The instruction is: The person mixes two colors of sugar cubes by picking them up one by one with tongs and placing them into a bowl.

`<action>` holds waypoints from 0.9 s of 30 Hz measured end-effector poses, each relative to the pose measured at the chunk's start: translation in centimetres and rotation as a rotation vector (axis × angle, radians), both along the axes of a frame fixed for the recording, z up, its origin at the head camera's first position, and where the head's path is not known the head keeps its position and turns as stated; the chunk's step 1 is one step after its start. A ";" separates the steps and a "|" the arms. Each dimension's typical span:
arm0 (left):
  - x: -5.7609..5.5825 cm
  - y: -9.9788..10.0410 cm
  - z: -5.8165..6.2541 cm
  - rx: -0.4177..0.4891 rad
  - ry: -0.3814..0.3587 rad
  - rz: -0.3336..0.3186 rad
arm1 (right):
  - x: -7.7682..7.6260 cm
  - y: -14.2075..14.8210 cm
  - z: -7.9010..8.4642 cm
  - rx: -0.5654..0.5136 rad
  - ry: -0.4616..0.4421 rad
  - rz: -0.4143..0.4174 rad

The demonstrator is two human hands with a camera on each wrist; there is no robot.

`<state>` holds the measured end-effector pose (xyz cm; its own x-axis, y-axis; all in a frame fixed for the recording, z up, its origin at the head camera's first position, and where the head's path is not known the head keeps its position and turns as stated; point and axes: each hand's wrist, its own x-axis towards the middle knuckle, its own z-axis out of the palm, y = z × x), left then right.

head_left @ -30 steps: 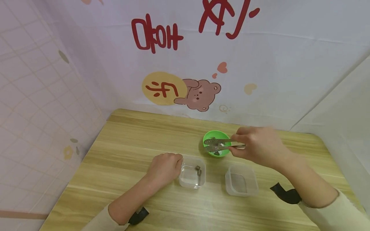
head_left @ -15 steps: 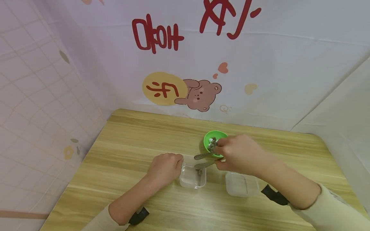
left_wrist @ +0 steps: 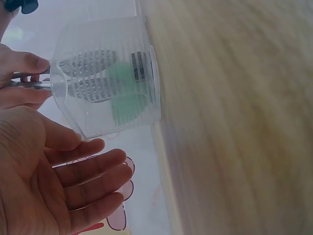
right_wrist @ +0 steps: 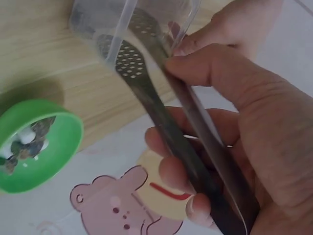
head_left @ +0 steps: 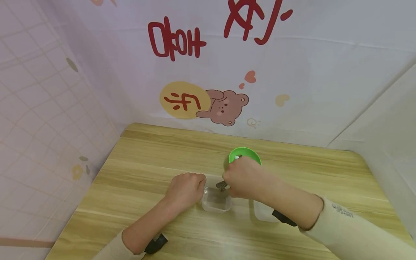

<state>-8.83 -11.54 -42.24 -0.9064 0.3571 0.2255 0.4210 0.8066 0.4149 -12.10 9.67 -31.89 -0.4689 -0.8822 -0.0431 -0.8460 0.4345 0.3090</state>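
Observation:
My right hand (head_left: pixel 247 178) grips metal tongs (right_wrist: pixel 171 122) with perforated heads, and the heads reach into a clear plastic container (head_left: pixel 216 206). The two tong blades stand apart in the right wrist view. Through the container wall in the left wrist view, dark small pieces (left_wrist: pixel 139 66) show near its bottom. My left hand (head_left: pixel 186 189) pinches that container at its rim corner between thumb and index finger, the other fingers loosely bent. Behind the right hand is a green bowl (right_wrist: pixel 68 132) with white and brownish pieces (right_wrist: pixel 29 142), mostly hidden by the hand in the head view.
A second translucent container (head_left: pixel 264 213) stands to the right, partly covered by my right forearm. The wood-patterned table (head_left: pixel 156 144) runs back to a white cloth wall (head_left: pixel 308 90) printed with a bear and red characters.
From above the green bowl, my right hand has moved left and toward me with the tongs, down to the left container. The left hand keeps its place on the rim.

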 end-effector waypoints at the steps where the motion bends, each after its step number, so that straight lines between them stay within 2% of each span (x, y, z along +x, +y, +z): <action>1: 0.0 0.0 0.0 -0.002 0.001 0.000 | 0.1 -0.3 -0.1 0.016 0.001 -0.005; 6: 0.0 0.1 0.0 -0.006 -0.003 -0.002 | 0.7 -1.1 -0.3 0.063 0.041 -0.025; 12: 0.1 0.1 -0.1 -0.010 0.005 -0.001 | 1.1 -1.5 -0.4 0.112 0.122 0.002; 21: 0.1 0.0 -0.4 -0.018 0.031 0.004 | 1.8 -2.1 -1.2 0.106 0.172 0.017; 27: 0.1 -0.1 -0.4 -0.013 0.038 0.005 | 2.4 -2.8 -1.8 0.187 0.245 0.016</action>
<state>-8.73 -11.65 -42.68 -0.8989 0.3559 0.2555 0.4325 0.8138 0.3882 -9.70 6.90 -33.73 -0.4717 -0.8769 -0.0925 -0.7426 0.3385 0.5778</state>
